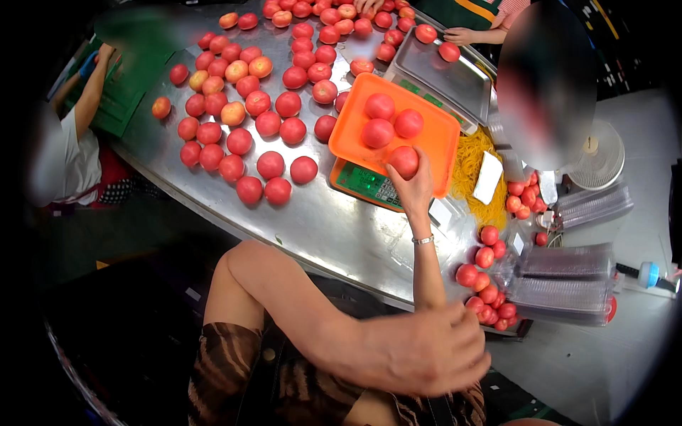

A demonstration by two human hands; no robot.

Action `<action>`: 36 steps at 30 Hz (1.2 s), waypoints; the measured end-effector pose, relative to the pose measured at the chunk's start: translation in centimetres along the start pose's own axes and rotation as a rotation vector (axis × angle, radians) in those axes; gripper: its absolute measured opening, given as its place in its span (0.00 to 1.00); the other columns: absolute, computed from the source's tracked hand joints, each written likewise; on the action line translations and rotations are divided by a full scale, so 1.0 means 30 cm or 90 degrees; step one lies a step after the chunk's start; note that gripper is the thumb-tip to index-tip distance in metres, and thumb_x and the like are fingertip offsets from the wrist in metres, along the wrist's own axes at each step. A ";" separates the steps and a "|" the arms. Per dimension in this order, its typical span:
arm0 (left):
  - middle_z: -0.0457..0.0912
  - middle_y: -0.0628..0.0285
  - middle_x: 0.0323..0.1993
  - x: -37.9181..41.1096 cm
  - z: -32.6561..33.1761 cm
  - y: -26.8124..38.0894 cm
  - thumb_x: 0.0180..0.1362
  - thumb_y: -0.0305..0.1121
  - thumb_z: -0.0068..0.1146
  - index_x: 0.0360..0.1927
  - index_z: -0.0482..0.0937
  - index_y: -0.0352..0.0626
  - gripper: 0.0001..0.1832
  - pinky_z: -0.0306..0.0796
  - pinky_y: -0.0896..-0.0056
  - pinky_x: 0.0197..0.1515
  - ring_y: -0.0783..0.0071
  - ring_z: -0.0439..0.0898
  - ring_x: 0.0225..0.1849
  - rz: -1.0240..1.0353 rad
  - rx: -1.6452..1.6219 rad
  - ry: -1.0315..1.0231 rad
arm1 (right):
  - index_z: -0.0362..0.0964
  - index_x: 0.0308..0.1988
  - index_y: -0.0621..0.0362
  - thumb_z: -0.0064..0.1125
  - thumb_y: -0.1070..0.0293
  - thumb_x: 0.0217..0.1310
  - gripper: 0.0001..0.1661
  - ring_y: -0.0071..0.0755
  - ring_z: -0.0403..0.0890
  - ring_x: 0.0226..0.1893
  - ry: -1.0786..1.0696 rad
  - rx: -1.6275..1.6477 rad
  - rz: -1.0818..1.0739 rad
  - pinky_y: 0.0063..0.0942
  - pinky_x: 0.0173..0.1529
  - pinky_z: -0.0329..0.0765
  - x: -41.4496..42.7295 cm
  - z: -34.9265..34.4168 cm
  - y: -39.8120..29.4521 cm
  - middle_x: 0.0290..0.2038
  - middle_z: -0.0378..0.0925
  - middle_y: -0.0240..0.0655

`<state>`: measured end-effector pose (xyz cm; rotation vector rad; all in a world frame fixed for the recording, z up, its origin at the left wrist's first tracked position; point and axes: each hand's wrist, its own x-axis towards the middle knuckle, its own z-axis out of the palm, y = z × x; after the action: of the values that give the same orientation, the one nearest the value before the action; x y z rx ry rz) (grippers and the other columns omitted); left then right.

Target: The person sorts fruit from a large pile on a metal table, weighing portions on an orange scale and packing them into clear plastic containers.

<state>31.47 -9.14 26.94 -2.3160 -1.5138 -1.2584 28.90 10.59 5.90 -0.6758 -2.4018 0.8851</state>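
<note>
My right hand (418, 183) has thumb and fingers around a red tomato (404, 162) at the near edge of an orange plastic tray (349, 139). Three other tomatoes (379, 133) sit together in this tray. The tray rests on a digital scale (362, 181) with a lit green display and keypad. My left arm crosses in front of my body. My left hand (426, 346) is blurred, fingers bent, over my right arm near the elbow; whether it touches the arm or holds anything is unclear.
Many loose tomatoes (232, 168) cover the metal table (319, 234). A second scale (447, 74), yellow netting (479, 160), clear plastic containers (565, 282) and a fan (597, 154) are to the right. Co-workers' hands (461, 36) and a bare arm (90, 96) show at the far side and left.
</note>
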 end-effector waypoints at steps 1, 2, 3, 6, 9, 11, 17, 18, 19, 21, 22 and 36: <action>0.73 0.59 0.34 0.011 -0.008 0.026 0.49 0.35 0.47 0.42 0.71 0.37 0.17 0.67 0.69 0.37 0.67 0.74 0.38 0.023 0.021 0.014 | 0.62 0.53 0.62 0.68 0.58 0.45 0.38 0.51 0.72 0.49 0.002 -0.025 0.014 0.38 0.53 0.69 0.009 0.002 0.000 0.48 0.71 0.49; 0.73 0.59 0.28 0.014 0.002 0.041 0.50 0.40 0.47 0.36 0.72 0.37 0.16 0.65 0.61 0.41 0.63 0.73 0.35 0.045 0.023 0.095 | 0.63 0.53 0.62 0.68 0.56 0.45 0.38 0.51 0.73 0.49 0.002 -0.050 0.026 0.39 0.53 0.69 0.022 -0.007 0.016 0.47 0.71 0.50; 0.75 0.61 0.30 0.022 -0.017 0.049 0.53 0.40 0.49 0.42 0.73 0.38 0.17 0.64 0.63 0.39 0.66 0.74 0.33 0.070 -0.019 0.076 | 0.63 0.53 0.63 0.67 0.54 0.46 0.38 0.51 0.73 0.49 -0.007 -0.051 0.029 0.39 0.53 0.69 0.031 0.018 0.007 0.47 0.71 0.50; 0.74 0.60 0.28 0.025 0.062 0.029 0.50 0.40 0.47 0.34 0.73 0.39 0.15 0.65 0.60 0.41 0.63 0.74 0.35 0.055 -0.083 0.085 | 0.61 0.54 0.66 0.65 0.52 0.48 0.40 0.54 0.72 0.48 0.083 -0.110 -0.005 0.42 0.53 0.69 0.048 0.044 0.082 0.47 0.71 0.53; 0.70 0.63 0.24 -0.043 0.044 -0.117 0.49 0.33 0.50 0.35 0.72 0.37 0.12 0.66 0.66 0.38 0.68 0.73 0.30 -0.039 -0.088 0.095 | 0.59 0.55 0.68 0.64 0.55 0.50 0.39 0.56 0.68 0.53 0.089 -0.161 -0.018 0.42 0.57 0.64 0.024 0.017 0.090 0.51 0.67 0.55; 0.73 0.59 0.27 -0.201 0.084 -0.222 0.50 0.33 0.53 0.38 0.72 0.38 0.13 0.68 0.64 0.41 0.63 0.75 0.33 -0.206 -0.068 0.050 | 0.58 0.56 0.68 0.63 0.60 0.52 0.37 0.55 0.65 0.56 0.084 -0.100 -0.067 0.42 0.60 0.61 -0.018 0.013 0.053 0.53 0.65 0.54; 0.75 0.54 0.40 -0.779 0.045 -0.331 0.49 0.34 0.58 0.45 0.72 0.38 0.20 0.68 0.54 0.47 0.54 0.74 0.44 -0.821 0.051 0.041 | 0.63 0.52 0.66 0.55 0.76 0.56 0.23 0.38 0.72 0.46 0.019 0.074 -0.047 0.31 0.53 0.67 -0.246 -0.055 -0.104 0.48 0.69 0.45; 0.74 0.53 0.42 -0.846 0.041 -0.324 0.49 0.33 0.59 0.47 0.71 0.37 0.21 0.67 0.54 0.48 0.53 0.73 0.45 -0.867 0.108 0.092 | 0.64 0.50 0.66 0.55 0.77 0.55 0.21 0.35 0.73 0.40 -0.049 0.086 -0.057 0.29 0.48 0.69 -0.292 -0.038 -0.097 0.46 0.70 0.43; 0.74 0.52 0.44 -0.900 0.037 -0.320 0.50 0.33 0.59 0.48 0.71 0.37 0.22 0.66 0.54 0.50 0.51 0.72 0.47 -0.912 0.168 0.144 | 0.65 0.49 0.65 0.54 0.79 0.55 0.20 0.32 0.75 0.35 -0.119 0.100 -0.069 0.27 0.43 0.71 -0.338 -0.009 -0.089 0.44 0.71 0.42; 0.69 0.48 0.49 -0.994 0.049 -0.349 0.50 0.36 0.59 0.52 0.67 0.37 0.26 0.64 0.54 0.53 0.48 0.68 0.51 -0.914 0.329 0.296 | 0.66 0.48 0.65 0.56 0.79 0.54 0.19 0.28 0.75 0.29 -0.240 0.160 -0.076 0.22 0.36 0.73 -0.417 0.070 -0.096 0.42 0.71 0.40; 0.67 0.46 0.51 -1.019 0.055 -0.354 0.51 0.37 0.59 0.54 0.66 0.37 0.28 0.63 0.53 0.54 0.46 0.66 0.53 -0.914 0.399 0.365 | 0.66 0.49 0.64 0.56 0.78 0.53 0.21 0.28 0.76 0.29 -0.273 0.173 -0.030 0.23 0.35 0.73 -0.449 0.111 -0.105 0.41 0.71 0.40; 0.42 0.38 0.67 -0.963 0.138 -0.498 0.52 0.39 0.60 0.65 0.52 0.39 0.40 0.47 0.50 0.66 0.41 0.45 0.68 -0.905 0.239 0.508 | 0.66 0.50 0.62 0.55 0.74 0.56 0.20 0.31 0.75 0.27 -0.417 0.180 0.006 0.25 0.32 0.73 -0.509 0.291 -0.177 0.38 0.71 0.40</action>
<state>17.22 -20.30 -0.40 -0.1241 -2.5894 -1.4864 33.84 -5.96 -0.40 -0.3125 -2.7262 1.6097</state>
